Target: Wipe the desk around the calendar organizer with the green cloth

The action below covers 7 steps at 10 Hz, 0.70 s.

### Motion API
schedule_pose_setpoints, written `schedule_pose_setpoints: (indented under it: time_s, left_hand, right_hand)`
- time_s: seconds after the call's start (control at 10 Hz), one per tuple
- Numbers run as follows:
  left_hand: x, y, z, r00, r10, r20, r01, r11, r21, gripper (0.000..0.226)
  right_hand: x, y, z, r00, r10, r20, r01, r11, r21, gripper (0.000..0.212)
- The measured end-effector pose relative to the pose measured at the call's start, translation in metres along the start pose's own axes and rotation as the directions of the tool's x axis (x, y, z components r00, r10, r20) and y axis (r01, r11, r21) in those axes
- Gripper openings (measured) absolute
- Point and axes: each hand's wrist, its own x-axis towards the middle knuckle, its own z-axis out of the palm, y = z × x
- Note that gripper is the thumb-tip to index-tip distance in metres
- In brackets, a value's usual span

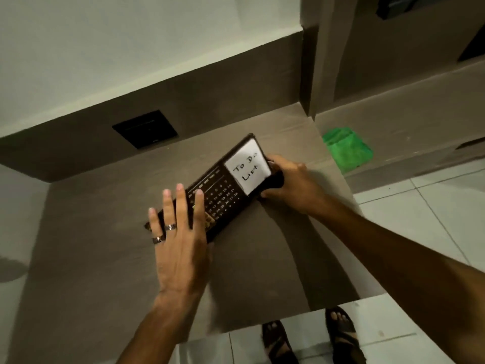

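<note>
Left hand [181, 240] lay flat, fingers spread (two rings), on calendar organizer [223, 190], right hand [291, 185] gripped its 3 o'clock end, green cloth [347, 149] at 2 o'clock, apart

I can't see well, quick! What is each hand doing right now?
Left hand: open, fingers spread flat on the calendar organizer.
Right hand: closed, gripping the organizer's end.

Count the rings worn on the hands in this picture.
2, both on the left hand: one ring on the little finger, one on the next finger. The right hand shows none; its fingers are partly hidden.
</note>
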Motion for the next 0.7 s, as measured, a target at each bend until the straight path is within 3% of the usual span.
schedule_pose_setpoints:
  time_s: [0.2, 0.3, 0.6, 0.7]
  left_hand:
    - [0.041, -0.05, 0.011, 0.998, -0.04, -0.041, 0.04, 0.999, 0.013, 0.123]
    - [0.06, -0.067, 0.016, 0.997, 0.023, -0.071, -0.022, 1.0, 0.017, 0.127]
    - [0.079, -0.082, 0.015, 0.99, 0.096, -0.104, -0.088, 0.993, 0.081, 0.128]
    - [0.078, -0.085, 0.016, 0.991, 0.075, -0.108, -0.07, 0.996, 0.057, 0.139]
  right_hand:
    - [-0.004, -0.014, 0.029, 0.988, 0.076, -0.134, -0.085, 0.994, -0.062, 0.062]
    - [-0.001, -0.018, 0.039, 0.981, 0.104, -0.162, -0.121, 0.988, -0.095, 0.057]
    - [0.011, -0.023, 0.044, 0.96, 0.247, -0.129, -0.245, 0.969, 0.029, 0.049]
    - [0.009, -0.027, 0.039, 0.952, 0.273, -0.136, -0.267, 0.962, 0.062, 0.06]
